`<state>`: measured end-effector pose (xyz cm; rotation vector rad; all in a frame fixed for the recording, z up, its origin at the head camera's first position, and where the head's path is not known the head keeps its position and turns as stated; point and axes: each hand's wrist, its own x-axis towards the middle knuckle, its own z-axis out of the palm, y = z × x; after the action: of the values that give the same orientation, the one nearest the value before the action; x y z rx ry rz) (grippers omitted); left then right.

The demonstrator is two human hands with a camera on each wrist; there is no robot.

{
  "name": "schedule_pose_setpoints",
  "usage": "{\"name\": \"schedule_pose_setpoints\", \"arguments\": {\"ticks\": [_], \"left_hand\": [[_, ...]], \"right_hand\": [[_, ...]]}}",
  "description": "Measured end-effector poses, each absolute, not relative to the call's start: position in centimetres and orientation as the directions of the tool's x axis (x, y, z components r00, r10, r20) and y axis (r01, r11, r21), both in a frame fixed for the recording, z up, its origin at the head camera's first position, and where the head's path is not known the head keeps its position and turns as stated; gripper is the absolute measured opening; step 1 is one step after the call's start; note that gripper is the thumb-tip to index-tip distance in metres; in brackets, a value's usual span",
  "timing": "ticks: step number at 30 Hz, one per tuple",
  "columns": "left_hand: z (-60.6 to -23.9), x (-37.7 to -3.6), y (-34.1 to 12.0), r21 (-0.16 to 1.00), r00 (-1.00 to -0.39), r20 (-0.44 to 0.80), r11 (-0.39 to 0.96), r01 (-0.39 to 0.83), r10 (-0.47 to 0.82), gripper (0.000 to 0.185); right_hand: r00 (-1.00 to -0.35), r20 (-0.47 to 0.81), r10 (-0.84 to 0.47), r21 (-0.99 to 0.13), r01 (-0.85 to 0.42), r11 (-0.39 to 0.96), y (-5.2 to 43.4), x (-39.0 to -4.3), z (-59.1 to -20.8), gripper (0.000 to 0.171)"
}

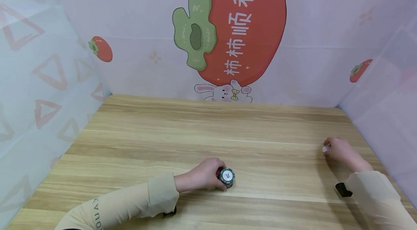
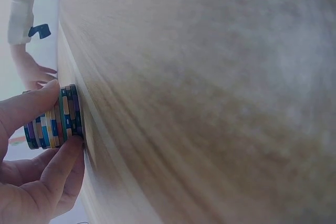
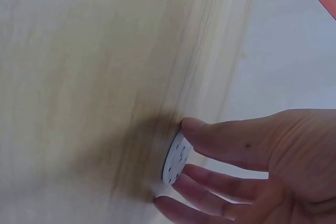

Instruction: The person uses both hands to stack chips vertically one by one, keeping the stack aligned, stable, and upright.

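In the head view my left hand (image 1: 203,175) grips a stack of poker chips (image 1: 227,176) near the middle of the table. The top chip is green and white and reads 20. Seen from the left wrist, the chip stack (image 2: 52,121) has multicoloured edges, with the thumb on one side and fingers on the other. Far to the right, my right hand (image 1: 340,150) holds a white chip (image 1: 326,148) low over the table. The right wrist view shows this white chip (image 3: 177,158), with a 5 and dark dots, tilted between thumb and fingers.
The wooden table (image 1: 163,132) has light grain. A printed cloth wall (image 1: 137,71) with persimmons stands along its back edge, and cloth sides rise at left and right. Black straps hang under both sleeves.
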<state>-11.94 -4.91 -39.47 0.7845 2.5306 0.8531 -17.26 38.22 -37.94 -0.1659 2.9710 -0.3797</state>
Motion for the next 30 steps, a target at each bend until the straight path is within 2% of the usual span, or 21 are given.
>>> {"name": "schedule_pose_setpoints", "arguments": {"ticks": [5,9,12,21,30], "left_hand": [[-39.4,-11.9,-4.9,0.638,-0.782,-0.149,0.663,0.391,0.605,0.037],[-39.5,-12.0,-4.9,0.632,-0.783,-0.146,0.666,0.396,0.605,0.037],[-39.5,-12.0,-4.8,0.624,-0.782,-0.143,0.668,0.404,0.607,0.037],[-39.8,-12.0,-4.8,0.619,-0.786,-0.131,0.669,0.411,0.604,0.041],[-39.8,-12.0,-4.8,0.631,-0.785,-0.14,0.665,0.399,0.604,0.039]], "right_hand": [[-0.988,-0.095,-0.119,-0.287,-0.087,0.954,37.9,-17.2,-37.9,0.029],[-0.988,-0.064,-0.139,-0.293,-0.115,0.949,37.5,-17.1,-37.7,0.011],[-0.987,-0.048,-0.153,-0.283,-0.134,0.95,37.0,-16.9,-37.4,0.004],[-0.981,-0.044,-0.19,-0.31,-0.167,0.936,35.0,-16.4,-36.7,0.004],[-0.966,0.034,-0.258,-0.314,-0.255,0.914,31.8,-15.9,-35.4,0.004]]}}
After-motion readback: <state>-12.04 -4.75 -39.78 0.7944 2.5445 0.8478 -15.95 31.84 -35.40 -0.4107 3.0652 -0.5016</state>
